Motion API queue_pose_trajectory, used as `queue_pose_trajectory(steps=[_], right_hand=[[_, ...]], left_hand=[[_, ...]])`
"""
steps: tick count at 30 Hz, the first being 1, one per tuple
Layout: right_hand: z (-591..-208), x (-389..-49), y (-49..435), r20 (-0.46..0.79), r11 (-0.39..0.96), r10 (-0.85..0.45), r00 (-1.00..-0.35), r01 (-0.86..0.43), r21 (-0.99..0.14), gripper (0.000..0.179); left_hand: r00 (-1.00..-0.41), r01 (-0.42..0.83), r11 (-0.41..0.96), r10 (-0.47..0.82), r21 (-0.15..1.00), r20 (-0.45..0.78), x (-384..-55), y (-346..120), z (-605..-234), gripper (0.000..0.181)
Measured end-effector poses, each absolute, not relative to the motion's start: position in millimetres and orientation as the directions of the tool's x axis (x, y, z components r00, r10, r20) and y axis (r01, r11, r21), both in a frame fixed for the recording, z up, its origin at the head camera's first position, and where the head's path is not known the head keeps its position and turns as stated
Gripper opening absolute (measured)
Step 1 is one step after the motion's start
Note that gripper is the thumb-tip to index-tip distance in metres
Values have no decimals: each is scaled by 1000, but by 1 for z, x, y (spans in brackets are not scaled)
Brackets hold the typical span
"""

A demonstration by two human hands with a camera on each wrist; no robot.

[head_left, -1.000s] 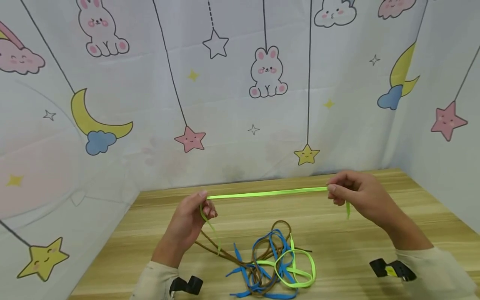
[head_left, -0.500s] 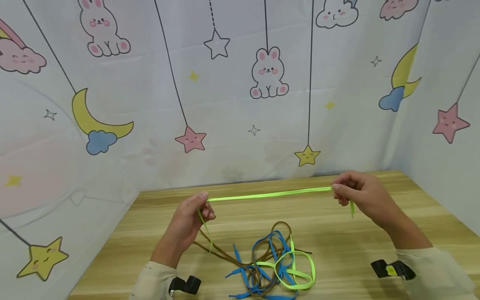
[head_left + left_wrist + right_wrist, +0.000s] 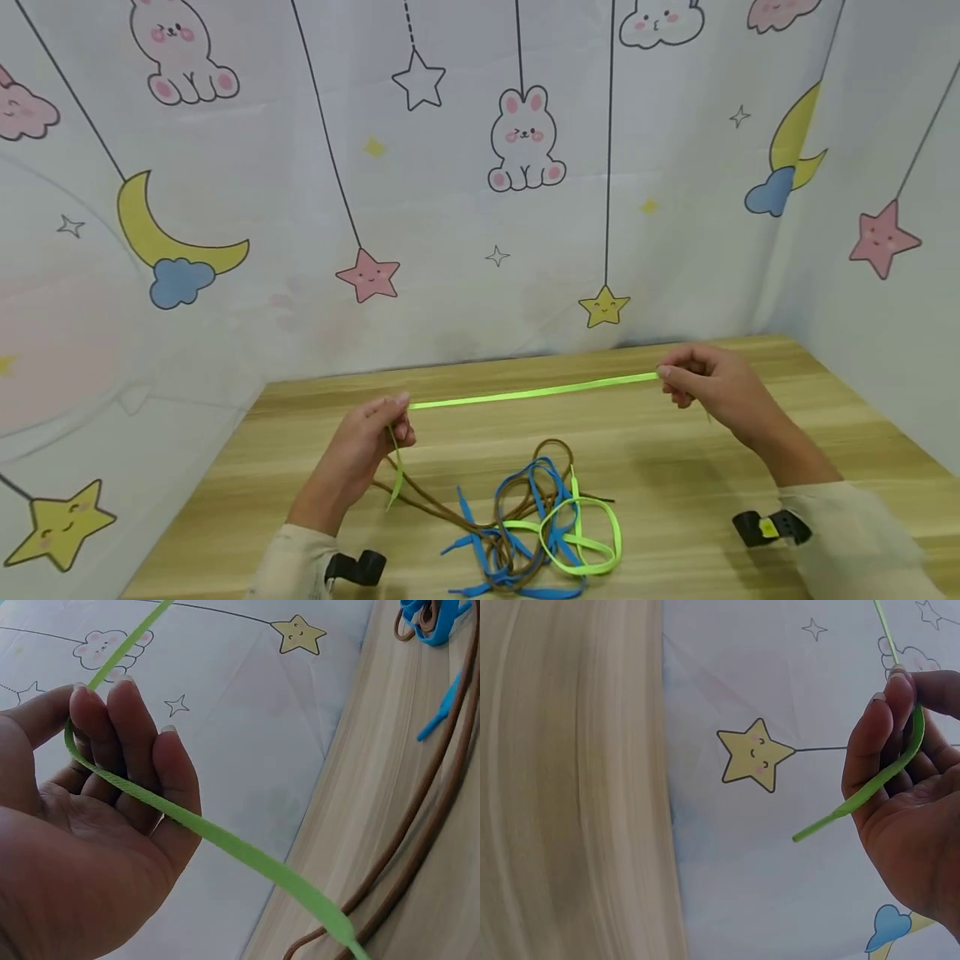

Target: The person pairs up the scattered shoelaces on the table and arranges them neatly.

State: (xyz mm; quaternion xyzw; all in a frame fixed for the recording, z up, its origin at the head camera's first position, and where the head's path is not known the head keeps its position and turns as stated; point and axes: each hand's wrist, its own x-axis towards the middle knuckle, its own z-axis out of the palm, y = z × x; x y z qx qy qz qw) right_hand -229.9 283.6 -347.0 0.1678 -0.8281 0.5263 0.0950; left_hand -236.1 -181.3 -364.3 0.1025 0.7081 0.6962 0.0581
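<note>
Fingers [image 3: 133, 712] and thumbs of the left hand [image 3: 356, 450] and right hand [image 3: 723, 396] pinch a lime-green lace [image 3: 532, 392] near either end, probably to keep its middle straight; it spans the air above the wood-grained surface [image 3: 660, 467], tails drooping past each grip; it looks flat, woven and ribbon-like, narrowing at the tips; nearer the person lie tangled flat blue lacing [image 3: 480, 557], rounder brown cord [image 3: 552, 440] and looped green lacing [image 3: 618, 537].

Cloth [image 3: 450, 200]: soft, even light in the head view; greyer in both wrist views.
Tabletop [image 3: 667, 542]: faint, soft-edged shadows toward its right edge; grain bowed and smeared in the right wrist view.
Left hand [image 3: 97, 832]: palm dim, outline fairly sharp.
</note>
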Motion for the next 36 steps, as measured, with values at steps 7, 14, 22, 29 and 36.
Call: queue_pose_trajectory(steps=[7,14,22,29,36], right_hand=[[-356,-238,289,319,395,-170,-933,-361,-845,27],[-363,-241,294,279,381,-143,-950,-313,-870,32],[-367,-242,303,251,428,-94,-963,-267,-863,38],[-374,-241,312,244,464,-61,-968,-244,-852,41],[-375,-247,312,252,465,-33,-967,-239,-853,43]], left_hand=[[-984,19,41,180,999,11,-241,-189,-373,42],[-985,-25,43,169,999,-31,-244,-196,-384,37],[-989,-49,20,135,999,-51,-252,-198,-389,35],[-991,-62,-4,123,998,-61,-265,-191,-396,34],[-994,-59,-5,96,998,-58,-273,-192,-396,32]])
